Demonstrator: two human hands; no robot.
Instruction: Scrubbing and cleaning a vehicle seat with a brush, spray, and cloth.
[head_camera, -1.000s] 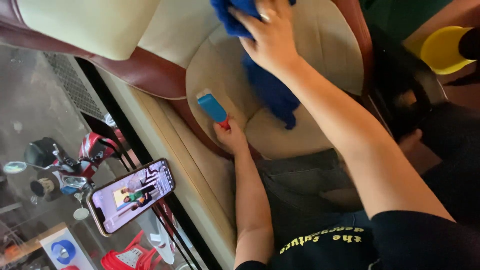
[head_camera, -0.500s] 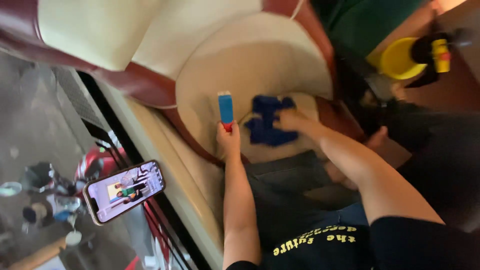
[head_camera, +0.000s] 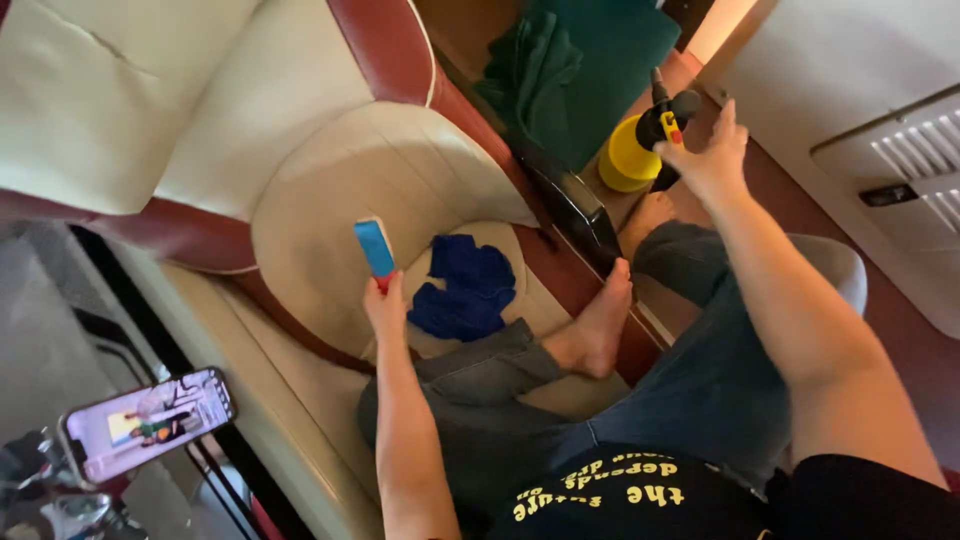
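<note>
Kneeling on a cream leather car seat (head_camera: 330, 190), the left hand (head_camera: 386, 308) is gripping a flat blue brush (head_camera: 374, 247) upright, fingers closed, beside a crumpled blue cloth (head_camera: 465, 285); the right hand (head_camera: 706, 155), fingers spread, is touching a yellow spray bottle (head_camera: 632, 152).
</note>
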